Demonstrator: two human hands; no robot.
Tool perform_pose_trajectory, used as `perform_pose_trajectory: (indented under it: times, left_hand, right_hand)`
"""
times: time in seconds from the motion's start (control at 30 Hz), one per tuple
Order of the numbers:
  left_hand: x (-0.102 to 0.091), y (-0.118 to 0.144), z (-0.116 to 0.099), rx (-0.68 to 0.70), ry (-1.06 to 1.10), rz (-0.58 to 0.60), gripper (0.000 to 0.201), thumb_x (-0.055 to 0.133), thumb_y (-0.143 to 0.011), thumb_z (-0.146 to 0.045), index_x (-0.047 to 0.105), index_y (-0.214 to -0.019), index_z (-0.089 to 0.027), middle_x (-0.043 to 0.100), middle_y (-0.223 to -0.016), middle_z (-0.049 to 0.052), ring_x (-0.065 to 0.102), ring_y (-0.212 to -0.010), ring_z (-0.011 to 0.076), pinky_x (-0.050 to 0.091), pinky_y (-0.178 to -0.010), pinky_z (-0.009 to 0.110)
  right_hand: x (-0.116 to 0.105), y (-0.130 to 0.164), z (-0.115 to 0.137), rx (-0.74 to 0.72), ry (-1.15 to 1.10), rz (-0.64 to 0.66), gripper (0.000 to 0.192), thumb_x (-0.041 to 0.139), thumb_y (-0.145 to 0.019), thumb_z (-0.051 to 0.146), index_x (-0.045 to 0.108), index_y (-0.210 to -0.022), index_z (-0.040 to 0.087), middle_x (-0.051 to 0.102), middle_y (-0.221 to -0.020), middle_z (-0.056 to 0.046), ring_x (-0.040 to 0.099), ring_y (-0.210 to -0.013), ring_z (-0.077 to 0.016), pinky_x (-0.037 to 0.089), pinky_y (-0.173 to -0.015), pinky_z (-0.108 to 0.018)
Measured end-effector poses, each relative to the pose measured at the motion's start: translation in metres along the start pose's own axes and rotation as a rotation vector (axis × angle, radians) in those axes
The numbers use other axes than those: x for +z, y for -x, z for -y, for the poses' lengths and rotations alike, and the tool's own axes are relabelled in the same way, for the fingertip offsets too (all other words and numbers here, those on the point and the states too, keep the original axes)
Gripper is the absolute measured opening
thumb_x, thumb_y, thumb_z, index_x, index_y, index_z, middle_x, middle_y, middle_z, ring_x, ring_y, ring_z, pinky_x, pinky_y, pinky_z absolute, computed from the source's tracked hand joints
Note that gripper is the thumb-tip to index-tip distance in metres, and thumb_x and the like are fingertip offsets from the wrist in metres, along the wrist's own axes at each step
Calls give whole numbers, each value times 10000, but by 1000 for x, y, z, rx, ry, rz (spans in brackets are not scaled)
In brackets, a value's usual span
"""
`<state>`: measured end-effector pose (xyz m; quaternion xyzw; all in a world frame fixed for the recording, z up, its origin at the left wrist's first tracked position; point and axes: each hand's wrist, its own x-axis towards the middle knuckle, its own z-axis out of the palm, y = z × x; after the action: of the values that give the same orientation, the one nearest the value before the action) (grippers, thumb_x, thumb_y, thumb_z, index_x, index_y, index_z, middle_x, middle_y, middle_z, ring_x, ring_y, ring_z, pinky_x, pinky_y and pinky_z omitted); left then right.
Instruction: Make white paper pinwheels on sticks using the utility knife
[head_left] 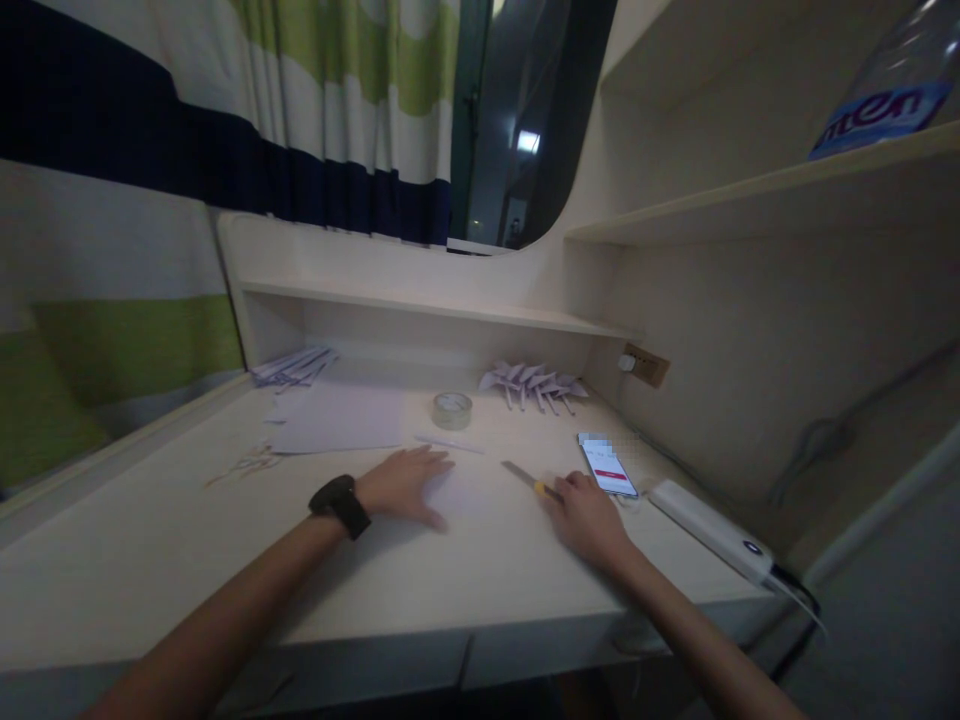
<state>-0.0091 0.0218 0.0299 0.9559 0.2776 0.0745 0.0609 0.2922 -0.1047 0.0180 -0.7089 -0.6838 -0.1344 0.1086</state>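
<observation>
My left hand (pixel 405 487), with a dark watch (pixel 341 505) on its wrist, is spread out low over the desk, fingers apart and holding nothing. Just beyond its fingertips lies a thin white paper stick (pixel 450 444). My right hand (pixel 589 512) is closed around the handle of a utility knife (pixel 537 486) with a yellow part, its blade pointing left and away from me. A roll of clear tape (pixel 451 410) sits behind the stick. Sheets of white paper (pixel 337 415) lie beyond my left hand.
Several paper pinwheels (pixel 532 385) are lined up at the back right. Folded paper strips (pixel 294 367) lie at the back left, near thin string-like pieces (pixel 244 463). A lit phone (pixel 607 465) and a white power strip (pixel 709 527) border the right side. Shelves (pixel 750 190) rise there.
</observation>
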Motion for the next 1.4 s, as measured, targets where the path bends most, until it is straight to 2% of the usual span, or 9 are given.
perform_pose_trajectory:
  times: [0.07, 0.17, 0.37, 0.6, 0.77, 0.9, 1.17, 1.4]
  left_hand:
    - [8, -2, 7, 25, 52, -16, 973, 594, -608, -755, 420, -1364, -169, 419, -1407, 177, 360, -1292, 353, 264, -1042, 476]
    - [12, -1, 6, 80, 134, -106, 926, 662, -592, -701, 461, -1329, -176, 507, -1302, 149, 461, -1181, 305, 320, -1005, 425]
    - [4, -2, -10, 121, 229, -242, 717, 790, -537, -556, 613, -1138, -207, 524, -1127, 88, 493, -1032, 259, 388, -911, 374]
    - [-4, -1, -24, 151, 258, -311, 316, 785, -654, -322, 685, -942, -237, 570, -968, 43, 490, -962, 223, 391, -855, 356]
    - [-9, 0, -29, 162, 332, -395, 90, 692, -758, -263, 691, -834, -216, 622, -808, 30, 522, -895, 200, 407, -817, 335]
    - [-5, 0, -26, 62, 420, -415, 96, 666, -764, -256, 693, -842, -207, 651, -802, 23, 569, -763, 165, 430, -722, 296]
    - [-1, -4, -16, -76, 406, -477, 250, 726, -693, -273, 694, -934, -215, 681, -855, 14, 589, -746, 162, 435, -721, 287]
    - [1, -3, -16, -120, 369, -489, 168, 679, -739, -281, 683, -891, -211, 657, -816, 6, 567, -721, 150, 426, -720, 288]
  right_hand:
    - [3, 0, 1, -31, -40, 8, 261, 464, -897, 324, 660, -903, 151, 606, -914, -147, 565, -879, -258, 435, -774, -362]
    - [6, -3, 4, -105, -145, 11, 222, 458, -897, 240, 657, -949, 155, 591, -927, -124, 552, -891, -231, 425, -795, -338]
    - [8, -5, 9, -274, -306, -1, 210, 467, -902, 231, 655, -973, 169, 574, -936, -93, 523, -901, -207, 422, -807, -325]
    - [5, 1, 21, -370, -371, -48, 231, 510, -872, 208, 635, -1064, 185, 563, -985, -101, 518, -900, -209, 431, -775, -331]
    - [3, 4, 28, -412, -382, -26, 250, 529, -856, 207, 635, -1083, 196, 565, -986, -100, 519, -899, -211, 427, -774, -331]
    - [0, 4, 33, -456, -372, 13, 222, 522, -875, 243, 644, -1056, 203, 569, -946, -87, 522, -874, -201, 420, -756, -317]
    - [-6, 2, 33, -489, -385, 92, 214, 506, -893, 266, 667, -1016, 197, 576, -923, -77, 524, -864, -185, 414, -745, -286]
    - [-18, -3, 33, -533, -387, 171, 223, 494, -904, 298, 688, -949, 197, 580, -891, -71, 531, -836, -174, 408, -727, -266]
